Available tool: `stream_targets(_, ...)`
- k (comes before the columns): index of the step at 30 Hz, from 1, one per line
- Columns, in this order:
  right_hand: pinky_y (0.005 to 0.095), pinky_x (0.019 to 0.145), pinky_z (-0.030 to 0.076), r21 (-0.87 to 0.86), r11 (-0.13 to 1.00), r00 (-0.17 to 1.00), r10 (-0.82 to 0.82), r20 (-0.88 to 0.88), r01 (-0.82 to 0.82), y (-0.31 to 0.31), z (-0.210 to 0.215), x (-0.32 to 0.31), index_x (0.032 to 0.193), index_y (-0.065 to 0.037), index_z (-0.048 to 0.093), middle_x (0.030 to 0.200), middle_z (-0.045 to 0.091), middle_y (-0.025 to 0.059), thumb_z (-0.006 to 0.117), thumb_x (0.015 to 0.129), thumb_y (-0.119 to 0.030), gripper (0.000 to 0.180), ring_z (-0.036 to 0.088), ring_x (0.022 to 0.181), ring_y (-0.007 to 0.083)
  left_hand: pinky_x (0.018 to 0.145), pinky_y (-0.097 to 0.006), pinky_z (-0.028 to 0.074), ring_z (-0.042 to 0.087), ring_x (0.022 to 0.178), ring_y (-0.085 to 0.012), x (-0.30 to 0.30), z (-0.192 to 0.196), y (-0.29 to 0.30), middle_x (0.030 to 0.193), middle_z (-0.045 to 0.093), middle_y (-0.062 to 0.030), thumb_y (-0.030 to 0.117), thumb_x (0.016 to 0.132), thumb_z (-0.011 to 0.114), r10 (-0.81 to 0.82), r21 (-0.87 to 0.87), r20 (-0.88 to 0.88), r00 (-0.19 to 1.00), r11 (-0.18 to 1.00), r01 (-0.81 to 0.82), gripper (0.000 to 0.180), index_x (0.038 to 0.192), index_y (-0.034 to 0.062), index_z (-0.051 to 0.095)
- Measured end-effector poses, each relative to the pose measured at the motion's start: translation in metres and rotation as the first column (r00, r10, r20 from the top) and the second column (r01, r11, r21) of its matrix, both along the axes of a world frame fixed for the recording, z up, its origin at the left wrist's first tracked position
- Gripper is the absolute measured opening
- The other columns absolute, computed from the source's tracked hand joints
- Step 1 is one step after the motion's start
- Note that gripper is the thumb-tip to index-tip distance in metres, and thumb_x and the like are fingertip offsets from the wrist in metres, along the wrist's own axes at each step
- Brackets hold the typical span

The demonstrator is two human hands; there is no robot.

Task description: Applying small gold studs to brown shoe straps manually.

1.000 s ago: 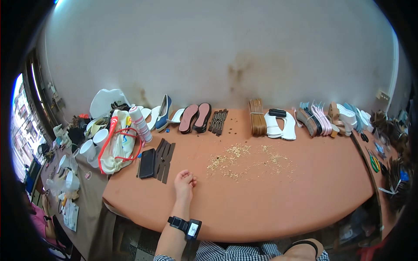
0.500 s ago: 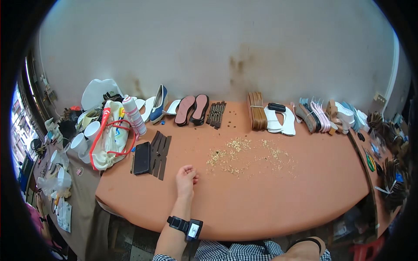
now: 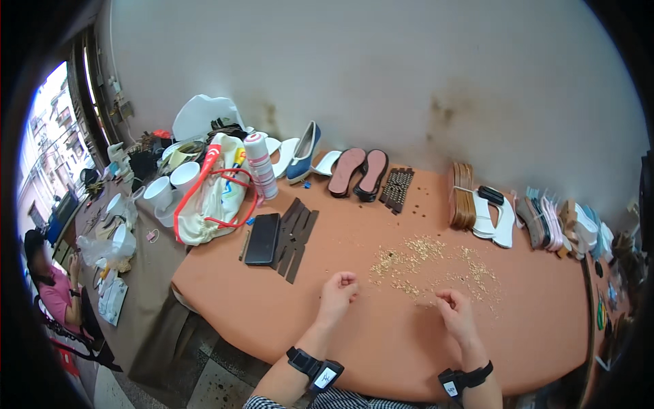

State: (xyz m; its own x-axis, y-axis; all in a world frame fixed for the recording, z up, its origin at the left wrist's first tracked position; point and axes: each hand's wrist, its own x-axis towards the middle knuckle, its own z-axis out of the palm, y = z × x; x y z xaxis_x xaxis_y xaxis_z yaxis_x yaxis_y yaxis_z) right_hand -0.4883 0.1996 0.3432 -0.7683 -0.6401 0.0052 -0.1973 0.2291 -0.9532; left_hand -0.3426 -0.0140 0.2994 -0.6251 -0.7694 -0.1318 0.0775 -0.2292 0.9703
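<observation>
Orange table [image 3: 381, 341], two hands (fisted)

Orange table [image 3: 381, 341] bears scattered studs [image 3: 436, 262]; soles [image 3: 359, 172] (paired).

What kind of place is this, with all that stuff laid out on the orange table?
Probably a small shoemaking workshop. Along the wall lie shoe soles, a blue shoe and stacked insoles. Dark cut strips lie on the table, and both hands rest beside a scatter of tiny gold pieces.
</observation>
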Motion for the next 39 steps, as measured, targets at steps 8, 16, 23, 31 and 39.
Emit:
stream_targets(8,0.0201,0.051,0.044,-0.116,0.988,0.916,-0.047,0.399,0.101,0.004,-0.025,-0.02,0.099,0.0,0.056,0.072,0.057,0.0015,0.054,0.084,-0.01,0.018,0.053,0.056,0.0073,0.071,-0.036,0.046,0.056,0.082,-0.0248,0.022,0.022,-0.084,0.085,0.056,-0.0113,0.012,0.076,0.056,0.496,-0.88,0.382,0.78,0.454,0.142,0.014,0.087,0.0034,0.055)
stream_targets(16,0.0203,0.054,0.045,-0.123,0.99,0.926,-0.013,0.378,0.064,0.009,-0.026,-0.023,0.1,-0.001,0.056,0.073,0.057,0.0009,0.054,0.085,-0.011,0.018,0.054,0.06,0.0073,0.073,-0.039,0.047,0.053,0.088,-0.0319,0.013,0.02,-0.133,0.09,0.056,-0.0159,0.02,0.071,0.063,0.761,-0.865,0.477,0.44,0.316,0.391,0.027,0.089,0.0026,0.052)
stream_targets(23,0.0192,0.054,0.043,-0.141,0.989,0.934,0.012,0.357,0.042,0.009,-0.024,-0.021,0.1,-0.001,0.057,0.07,0.055,-0.0005,0.054,0.085,-0.011,0.019,0.052,0.06,0.0058,0.076,-0.039,0.047,0.058,0.091,-0.0321,0.0,0.04,-0.153,0.095,0.059,-0.0173,0.027,0.062,0.075,0.664,-0.726,0.687,0.295,0.62,0.298,0.047,0.093,0.0025,0.051)
stream_targets(31,0.0181,0.052,0.041,-0.175,0.984,0.939,0.021,0.342,0.042,0.01,-0.025,-0.017,0.099,-0.001,0.057,0.07,0.055,-0.0008,0.054,0.085,-0.011,0.018,0.051,0.06,0.0048,0.072,-0.038,0.047,0.061,0.085,-0.0301,0.006,0.049,-0.141,0.088,0.063,-0.017,0.016,0.059,0.075,0.61,-0.753,0.622,0.491,0.638,0.161,0.036,0.086,0.0016,0.056)
stream_targets(39,0.0211,0.057,0.046,-0.212,0.977,0.928,0.072,0.365,0.007,0.011,-0.018,-0.012,0.1,-0.002,0.056,0.077,0.058,0.0012,0.052,0.086,-0.014,0.019,0.056,0.066,0.0088,0.053,-0.025,0.048,0.058,0.063,-0.0134,-0.019,0.096,-0.058,0.074,0.059,-0.0067,0.0,0.074,0.059,0.12,-0.341,-0.017,0.993,0.932,-0.119,0.017,0.089,0.0019,0.051)
